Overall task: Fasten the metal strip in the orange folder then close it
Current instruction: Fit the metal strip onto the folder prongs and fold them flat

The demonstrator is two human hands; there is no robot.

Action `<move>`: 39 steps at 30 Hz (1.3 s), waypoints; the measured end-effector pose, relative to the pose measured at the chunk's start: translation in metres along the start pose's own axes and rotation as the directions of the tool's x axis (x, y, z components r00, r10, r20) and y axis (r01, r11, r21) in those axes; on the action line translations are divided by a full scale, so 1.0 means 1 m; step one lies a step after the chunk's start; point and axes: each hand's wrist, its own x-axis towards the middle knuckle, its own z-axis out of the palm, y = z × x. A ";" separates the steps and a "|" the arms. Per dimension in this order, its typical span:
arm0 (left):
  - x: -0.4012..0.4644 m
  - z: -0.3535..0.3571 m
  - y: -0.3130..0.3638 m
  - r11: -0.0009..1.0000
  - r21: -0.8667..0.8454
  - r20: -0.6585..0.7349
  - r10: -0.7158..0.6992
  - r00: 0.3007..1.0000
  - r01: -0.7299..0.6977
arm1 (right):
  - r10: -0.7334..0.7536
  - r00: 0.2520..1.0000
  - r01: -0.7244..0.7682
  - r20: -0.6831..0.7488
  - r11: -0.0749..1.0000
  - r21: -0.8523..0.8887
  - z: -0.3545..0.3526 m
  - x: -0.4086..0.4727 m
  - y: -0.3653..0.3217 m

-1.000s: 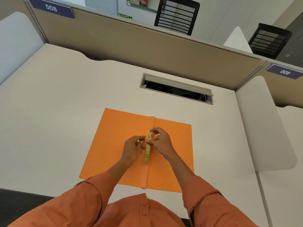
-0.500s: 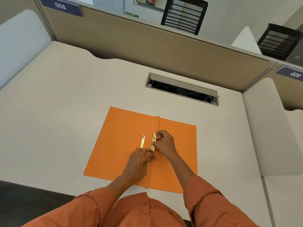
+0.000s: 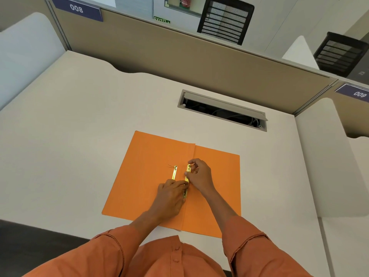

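An orange folder (image 3: 143, 176) lies open and flat on the white desk, its spine crease running away from me. Along the crease lies a gold metal strip (image 3: 187, 175). My right hand (image 3: 199, 174) pinches its far end with thumb and fingertips. My left hand (image 3: 171, 194) presses its fingers on the strip's near part, hiding the middle. A second gold strip (image 3: 174, 172) rests loose on the left flap, just left of the crease, with a thin prong sticking out at its far end.
A cable slot (image 3: 223, 110) with an open lid is set in the desk behind the folder. A tan partition (image 3: 179, 54) closes the back, white dividers stand at both sides. The desk's front edge (image 3: 50, 226) is near my body.
One second ago both hands held the gold strips together at the crease. One piece now lies apart on the left flap, and my left hand has come down nearer on the remaining strip.
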 end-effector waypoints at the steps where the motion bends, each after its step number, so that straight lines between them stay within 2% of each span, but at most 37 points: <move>1: 0.000 0.000 0.001 1.000 0.014 0.007 -0.006 1.000 0.006 | -0.016 1.000 0.015 -0.014 1.000 -0.019 0.000 0.001 0.000; 4: 0.000 0.001 0.003 0.997 0.077 0.012 -0.016 1.000 0.015 | -0.025 0.998 0.022 -0.056 0.998 -0.054 -0.001 0.003 0.003; 7: -0.002 0.001 0.004 0.990 0.138 0.022 -0.015 1.000 0.012 | 0.030 0.996 -0.034 -0.083 0.999 -0.041 -0.006 0.006 0.006; 13: -0.004 0.001 0.006 0.986 0.166 0.031 -0.029 0.999 0.023 | 0.092 0.995 -0.093 -0.039 0.995 -0.031 -0.012 0.015 0.010; 19: -0.006 0.001 0.009 0.984 0.172 0.029 -0.044 0.999 0.039 | -0.004 1.000 0.009 0.024 0.979 -0.202 -0.012 0.024 0.003; 29: -0.007 -0.002 0.013 0.983 0.180 0.037 -0.055 0.998 0.048 | -0.071 0.993 0.103 0.089 0.896 -0.433 -0.009 0.029 -0.006; 34: -0.007 -0.003 0.014 0.980 0.191 0.041 -0.060 0.997 0.051 | -0.144 0.975 0.215 0.171 0.814 -0.540 -0.011 0.030 -0.009; 39: -0.007 -0.004 0.015 0.980 0.193 0.044 -0.060 0.997 0.051 | -0.203 0.927 0.364 0.314 0.683 -0.633 -0.014 0.032 -0.014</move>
